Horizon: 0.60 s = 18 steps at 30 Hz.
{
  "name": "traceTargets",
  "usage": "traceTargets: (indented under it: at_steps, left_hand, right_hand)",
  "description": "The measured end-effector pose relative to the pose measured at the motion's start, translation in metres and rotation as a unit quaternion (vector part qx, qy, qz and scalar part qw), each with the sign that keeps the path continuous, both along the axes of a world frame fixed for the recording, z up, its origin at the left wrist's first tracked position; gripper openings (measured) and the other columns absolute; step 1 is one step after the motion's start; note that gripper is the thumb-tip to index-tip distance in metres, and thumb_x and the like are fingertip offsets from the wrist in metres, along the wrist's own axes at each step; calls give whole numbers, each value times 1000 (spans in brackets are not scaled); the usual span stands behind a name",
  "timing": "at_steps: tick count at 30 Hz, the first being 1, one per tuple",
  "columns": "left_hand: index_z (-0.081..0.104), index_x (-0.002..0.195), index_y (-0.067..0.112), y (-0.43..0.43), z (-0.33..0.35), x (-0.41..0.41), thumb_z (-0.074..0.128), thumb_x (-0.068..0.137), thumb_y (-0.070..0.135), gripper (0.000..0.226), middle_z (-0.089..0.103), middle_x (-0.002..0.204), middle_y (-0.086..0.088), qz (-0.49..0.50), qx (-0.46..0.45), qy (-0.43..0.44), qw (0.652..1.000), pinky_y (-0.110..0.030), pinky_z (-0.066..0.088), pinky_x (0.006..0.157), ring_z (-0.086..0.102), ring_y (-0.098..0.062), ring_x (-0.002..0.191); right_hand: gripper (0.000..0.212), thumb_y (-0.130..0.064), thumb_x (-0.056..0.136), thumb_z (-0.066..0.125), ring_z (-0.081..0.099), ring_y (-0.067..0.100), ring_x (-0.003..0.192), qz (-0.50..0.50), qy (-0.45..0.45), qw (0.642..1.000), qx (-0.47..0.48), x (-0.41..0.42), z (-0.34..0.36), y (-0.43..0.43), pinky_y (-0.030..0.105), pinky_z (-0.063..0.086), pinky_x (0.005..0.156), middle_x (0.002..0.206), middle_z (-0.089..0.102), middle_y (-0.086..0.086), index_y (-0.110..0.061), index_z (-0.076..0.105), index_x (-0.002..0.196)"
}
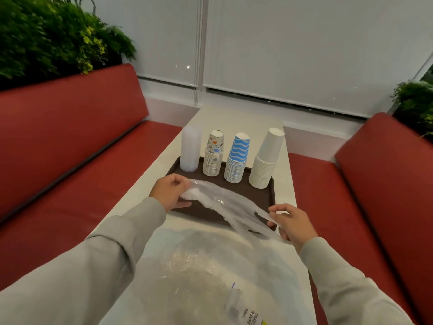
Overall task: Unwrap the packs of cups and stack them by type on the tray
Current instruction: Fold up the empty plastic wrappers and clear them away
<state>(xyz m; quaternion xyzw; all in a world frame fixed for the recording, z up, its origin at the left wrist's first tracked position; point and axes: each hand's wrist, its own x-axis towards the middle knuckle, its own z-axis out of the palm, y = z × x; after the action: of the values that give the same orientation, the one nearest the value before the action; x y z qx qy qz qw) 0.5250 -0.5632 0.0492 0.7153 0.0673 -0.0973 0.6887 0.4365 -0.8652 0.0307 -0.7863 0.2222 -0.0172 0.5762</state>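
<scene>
The tray [259, 194] is brown. From ten to two o'clock: translucent cups [190, 151], doodle-printed cups [213, 158], blue-white zigzag cups [237, 160], white cups [266, 163].

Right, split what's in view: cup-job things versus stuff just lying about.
Job: tray; clear cups; patterned cups; blue-striped cups; white cups; plastic wrapper, gripped by left hand and right hand; packaging heap.
Lying about: red benches; plants; window blinds.

Long, loose sleeves [105, 249] of plain light grey-beige fabric are worn down to the wrists, and the left hand [169, 192] and the right hand [293, 225] are left bare.
</scene>
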Motion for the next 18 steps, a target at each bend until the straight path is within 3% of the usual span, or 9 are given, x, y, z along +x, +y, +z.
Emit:
traceTargets:
  at_steps: [3, 5, 9, 14, 18]
  left_hand:
    - [68, 96, 5, 1, 9, -2, 61, 92, -5, 13, 66, 107, -17, 11, -28, -6, 1000, -43, 61, 79, 66, -33, 102]
    - [70, 97, 7, 1, 15, -4, 60, 91, -9, 20, 69, 108, -16, -10, -16, -29, 999, -39, 61, 80, 68, -30, 101]
    - [75, 101, 14, -2, 27, -10, 61, 87, -12, 32, 73, 108, -11, -86, 3, -61, 994, -36, 60, 85, 70, -25, 100]
    - [71, 111, 21, -9, 38, -18, 69, 84, -7, 39, 74, 106, -6, -142, 20, -119, 982, -36, 58, 88, 70, -22, 99]
    - [71, 112, 22, -8, 45, -23, 74, 80, -6, 42, 75, 103, -5, -147, 11, -149, 978, -31, 56, 86, 70, -17, 96]
  right_hand:
    - [10, -10, 91, 67, 53, 18, 50, 94, 40, 993, -55, -3, 6, -4, 27, 43, 52, 73, 71, 6, -15, 69, 99]
    - [11, -15, 90, 67, 67, 17, 76, 163, 89, 976, -115, -3, 9, -3, 31, 52, 70, 90, 73, 2, -21, 70, 98]
    - [19, -21, 91, 66, 65, 11, 103, 160, 22, 983, -89, 10, 34, 16, 34, 50, 92, 111, 71, -6, -28, 66, 108]
    - [29, -36, 89, 70, 61, 4, 110, 247, -53, 963, -93, 26, 71, 61, 30, 46, 99, 116, 68, -14, -30, 65, 118]
    - [24, -36, 86, 75, 65, 4, 104, 286, -75, 947, -125, 35, 71, 83, 34, 51, 100, 107, 72, -13, -31, 69, 109]
